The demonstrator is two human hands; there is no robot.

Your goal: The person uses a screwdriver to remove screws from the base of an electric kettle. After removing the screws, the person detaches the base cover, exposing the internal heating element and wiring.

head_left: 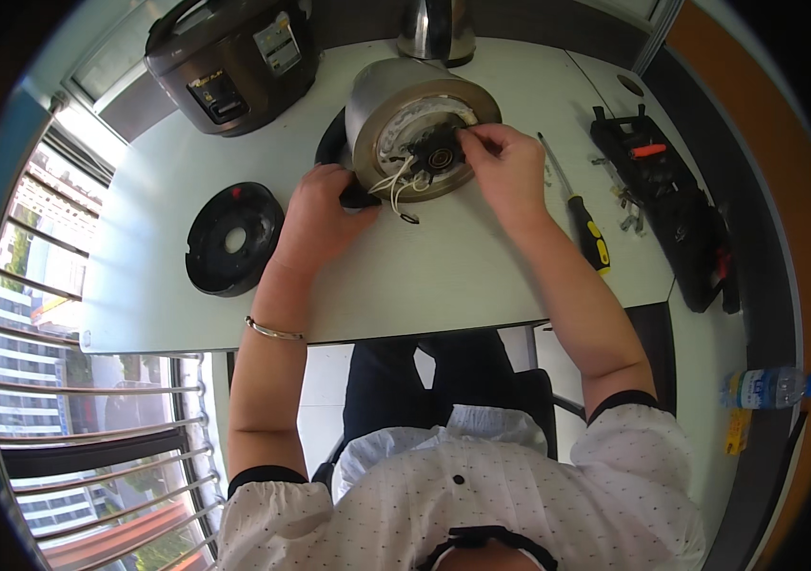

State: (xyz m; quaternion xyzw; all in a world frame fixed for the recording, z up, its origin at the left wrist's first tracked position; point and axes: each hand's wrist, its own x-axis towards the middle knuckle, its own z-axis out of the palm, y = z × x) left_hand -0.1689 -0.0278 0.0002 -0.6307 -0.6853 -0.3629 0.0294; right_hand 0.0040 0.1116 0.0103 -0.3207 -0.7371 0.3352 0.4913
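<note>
Seen from the head camera, the metal kettle (375,93) is a smooth, dull-silver cylinder lying on its side on the pale, flat worktop (425,281), its round underside turned toward the person. Its black handle (331,143) curves along the left side. The left hand (320,211) closes around the handle's lower end, thumb apart from the fingers; the right hand (503,162) narrows to a pinch on the edge of the dark, round connector (439,157) at the underside.

To the left lies a glossy black plastic cover (207,243), dish-shaped with a pale disc at its centre. To the right are a yellow-and-black screwdriver (588,233), small metal bits (630,217) and a black tool case (658,186). A bulky dark cooker (234,81) and a second shiny kettle (436,36) stand behind. The right hand's fingertips hide part of the connector.

The kettle's underside is bare: a brownish metal rim surrounds a whitish, patchy ring, and thin cream wires (396,183) spill loosely over the lower edge.
</note>
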